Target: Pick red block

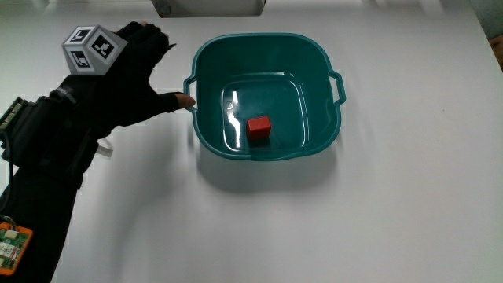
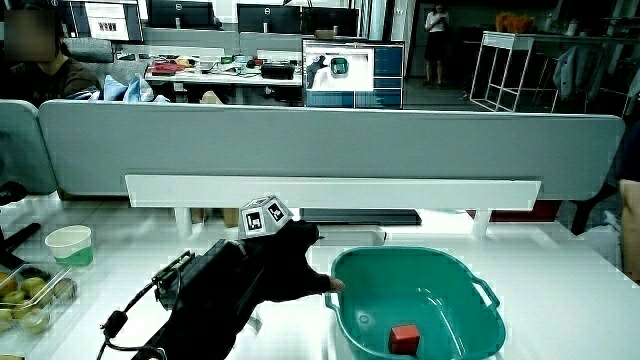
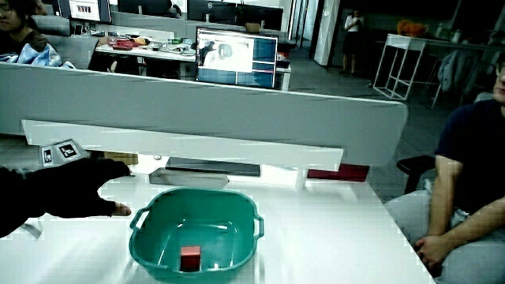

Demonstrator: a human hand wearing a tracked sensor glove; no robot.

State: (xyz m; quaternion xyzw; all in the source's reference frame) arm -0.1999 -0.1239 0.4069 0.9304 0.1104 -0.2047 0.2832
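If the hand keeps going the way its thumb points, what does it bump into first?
Probably the teal tub: the hand sits beside it with the thumb tip right at the tub's rim and handle. The red block lies inside, past that wall. Height is unclear.

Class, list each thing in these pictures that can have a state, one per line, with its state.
red block: lying in the basin, not held
teal basin: upright on the table, holding only the block
hand: beside the basin, fingers relaxed near its rim, holding nothing
paper cup: upright on the table
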